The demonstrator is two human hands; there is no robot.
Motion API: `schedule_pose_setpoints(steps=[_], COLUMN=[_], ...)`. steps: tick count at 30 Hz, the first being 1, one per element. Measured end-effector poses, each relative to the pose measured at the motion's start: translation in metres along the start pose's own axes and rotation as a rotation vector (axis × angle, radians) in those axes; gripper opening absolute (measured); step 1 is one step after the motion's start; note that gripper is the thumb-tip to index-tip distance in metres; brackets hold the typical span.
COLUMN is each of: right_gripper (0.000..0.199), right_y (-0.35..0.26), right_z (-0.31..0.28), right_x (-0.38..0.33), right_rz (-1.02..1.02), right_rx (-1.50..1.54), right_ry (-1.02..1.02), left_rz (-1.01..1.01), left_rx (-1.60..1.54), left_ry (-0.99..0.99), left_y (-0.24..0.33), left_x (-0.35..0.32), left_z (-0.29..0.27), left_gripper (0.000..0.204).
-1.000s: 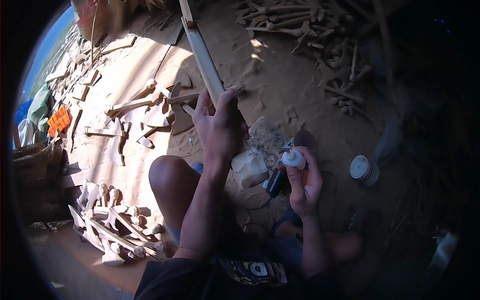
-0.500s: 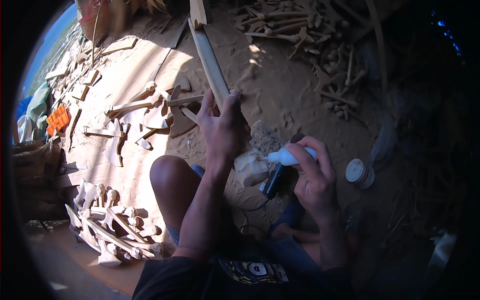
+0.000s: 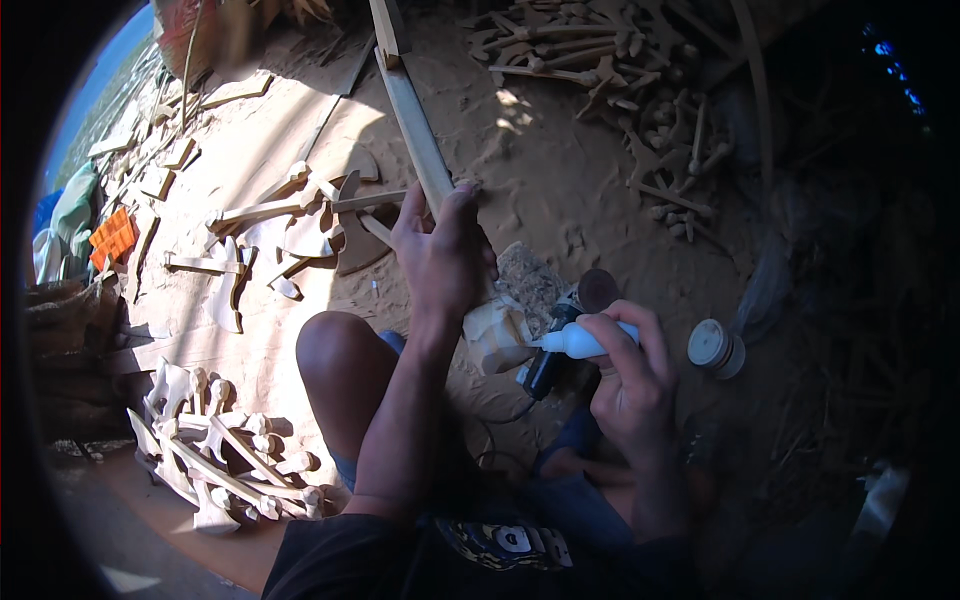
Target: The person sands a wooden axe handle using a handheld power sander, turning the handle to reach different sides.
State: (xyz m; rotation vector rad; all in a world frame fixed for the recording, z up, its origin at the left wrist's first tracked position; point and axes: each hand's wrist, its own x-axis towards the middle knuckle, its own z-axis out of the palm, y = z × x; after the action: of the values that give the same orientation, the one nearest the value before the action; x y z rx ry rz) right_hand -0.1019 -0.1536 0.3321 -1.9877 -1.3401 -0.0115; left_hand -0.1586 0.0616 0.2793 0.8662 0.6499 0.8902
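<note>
My left hand [image 3: 445,255] is closed around a long pale wooden handle [image 3: 415,125]. A second wood piece [image 3: 390,28] meets its far end, and a faceted wooden knob [image 3: 497,335] shows at its near end. In my right hand [image 3: 635,385] is a white squeeze bottle [image 3: 578,341], lying nearly level, its nozzle pointing left at the knob. Whether the nozzle tip touches the wood I cannot tell. Below the bottle, partly covered by it and my fingers, lies a dark power tool [image 3: 545,372] with a round brown disc [image 3: 598,288].
Carved wooden axe-like pieces [image 3: 265,215] lie on the sandy ground at left. Knobbed wooden parts are heaped near left [image 3: 225,450] and far right [image 3: 585,45]. A round white-lidded container [image 3: 710,343] stands right of my right hand. An orange piece [image 3: 112,238] lies far left.
The bottle in my right hand has shifted slightly right and down, and more of the brown disc shows behind it. The handle in my left hand has moved only slightly.
</note>
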Motion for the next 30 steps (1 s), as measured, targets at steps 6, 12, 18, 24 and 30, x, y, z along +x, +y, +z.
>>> schedule_pose_setpoints(steps=[6, 12, 18, 24, 30], right_gripper=[0.049, 0.031, 0.04, 0.046, 0.046], right_y=[0.006, 0.039, 0.078, 0.107, 0.159], right_z=[0.005, 0.057, 0.182, 0.312, 0.429], right_x=[-0.015, -0.052, -0.107, -0.14, -0.177], right_rz=[0.039, 0.556, 0.862, 0.978, 1.136], right_rx=[0.065, 0.91, 1.055, 0.815, 0.498], right_ry=[0.043, 0.216, 0.239, 0.116, -0.002], left_rz=[-0.035, -0.078, -0.058, 0.085, 0.163], left_rx=[-0.004, -0.055, -0.04, 0.056, 0.045], left_ry=[-0.002, 0.029, 0.05, 0.079, 0.135], left_y=[-0.002, -0.007, -0.005, 0.012, 0.014], left_x=[0.002, 0.009, 0.009, -0.003, -0.001], left_z=[-0.002, -0.008, -0.014, -0.009, -0.016], left_gripper=[0.022, 0.02, 0.019, 0.019, 0.03])
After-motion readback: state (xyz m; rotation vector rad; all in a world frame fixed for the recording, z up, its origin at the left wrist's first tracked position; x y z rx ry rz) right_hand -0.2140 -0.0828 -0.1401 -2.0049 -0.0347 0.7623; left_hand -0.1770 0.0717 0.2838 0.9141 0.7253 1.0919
